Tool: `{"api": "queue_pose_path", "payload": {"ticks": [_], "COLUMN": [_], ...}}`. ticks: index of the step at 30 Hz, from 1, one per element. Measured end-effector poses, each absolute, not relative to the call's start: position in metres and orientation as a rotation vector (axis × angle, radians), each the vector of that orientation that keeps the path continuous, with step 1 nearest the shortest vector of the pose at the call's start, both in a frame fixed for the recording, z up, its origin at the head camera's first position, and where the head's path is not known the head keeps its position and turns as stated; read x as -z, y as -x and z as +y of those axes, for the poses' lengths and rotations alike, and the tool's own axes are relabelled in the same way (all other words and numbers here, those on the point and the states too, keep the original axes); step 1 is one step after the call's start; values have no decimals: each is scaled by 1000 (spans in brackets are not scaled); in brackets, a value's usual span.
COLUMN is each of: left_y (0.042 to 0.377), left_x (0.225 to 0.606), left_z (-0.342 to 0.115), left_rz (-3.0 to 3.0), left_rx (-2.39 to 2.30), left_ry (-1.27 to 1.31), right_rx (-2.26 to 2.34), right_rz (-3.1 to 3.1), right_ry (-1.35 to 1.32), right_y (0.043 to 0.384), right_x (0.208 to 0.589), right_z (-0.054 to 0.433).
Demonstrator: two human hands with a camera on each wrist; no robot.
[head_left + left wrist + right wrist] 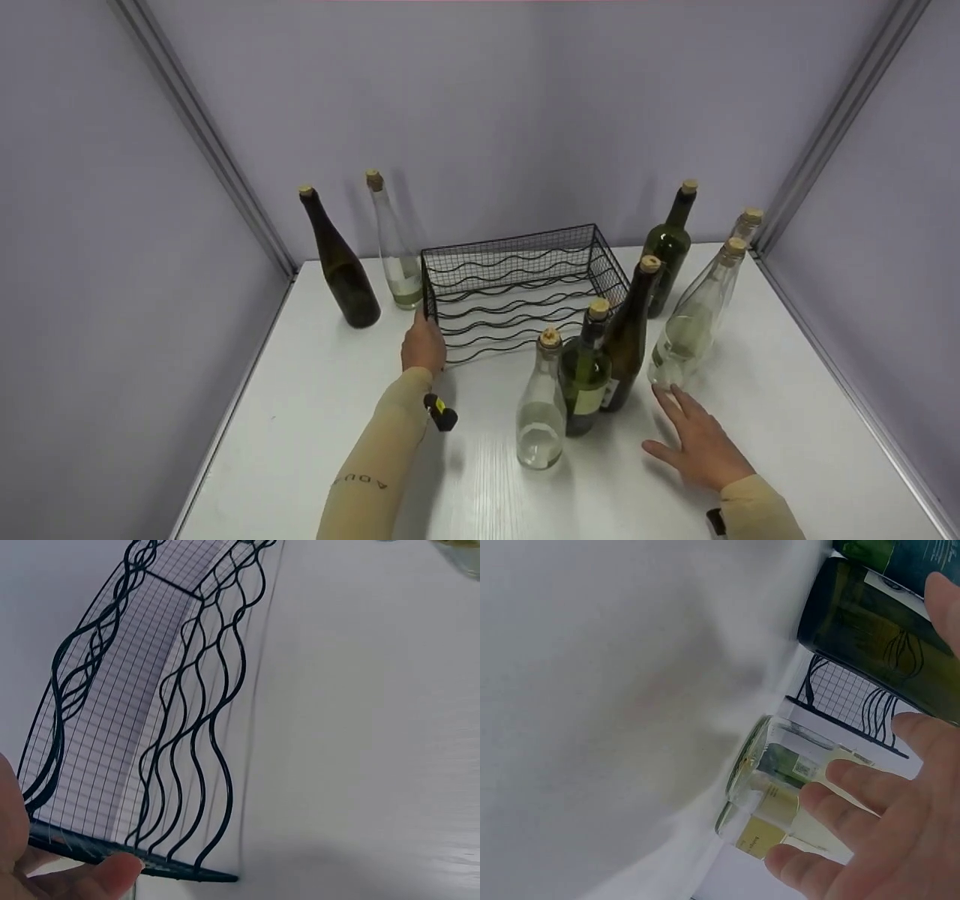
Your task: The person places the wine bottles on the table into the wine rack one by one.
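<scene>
My left hand (424, 347) grips the left end of a black wire bottle rack (508, 237); in the left wrist view its fingers and thumb close round the dark end bar (187, 870). My right hand (697, 448) is spread, palm down, with its fingertips by the base of a clear corked bottle (686, 334). Whether they touch the glass I cannot tell. Another clear bottle (750, 219) stands partly hidden behind that one. In front of the rack's right part stand a clear bottle (541, 420), a green bottle (589, 371) and a brown bottle (628, 337), all corked.
Left of the rack stand a dark brown bottle (341, 277) and a clear bottle (397, 255). A green bottle (667, 247) is at the rack's back right. The white table (285, 420) is enclosed by grey panels (465, 112) at the back and both sides.
</scene>
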State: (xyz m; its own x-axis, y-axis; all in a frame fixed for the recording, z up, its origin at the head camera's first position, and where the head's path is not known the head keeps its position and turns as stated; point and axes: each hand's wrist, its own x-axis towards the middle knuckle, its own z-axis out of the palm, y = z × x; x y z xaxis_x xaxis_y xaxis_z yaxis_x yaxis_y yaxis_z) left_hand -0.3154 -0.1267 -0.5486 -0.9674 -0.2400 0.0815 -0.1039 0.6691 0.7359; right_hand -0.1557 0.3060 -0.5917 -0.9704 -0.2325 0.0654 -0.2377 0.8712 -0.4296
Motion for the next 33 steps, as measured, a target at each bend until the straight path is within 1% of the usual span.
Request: {"api": "queue_pose_path", "payload": {"ticks": [6,11,23,33], "left_y": [336,349,347,343], "left_x": [541,538,533,546], "left_z": [-126,-133,-153,-153], "left_rz": [-2764,-2802,-2778,-2758], "left_rx": [1248,1302,1259,1235], "left_ry": [-298,-327,-369,-398], "right_rx": [-703,-704,-796,-804], "right_rz": [-3022,-3003,-3110,-3160], "right_ry": [-381,-393,-399,-419], "right_y": [153,148,145,148], "right_x": [594,598,599,600], "right_z": [305,301,286,287]}}
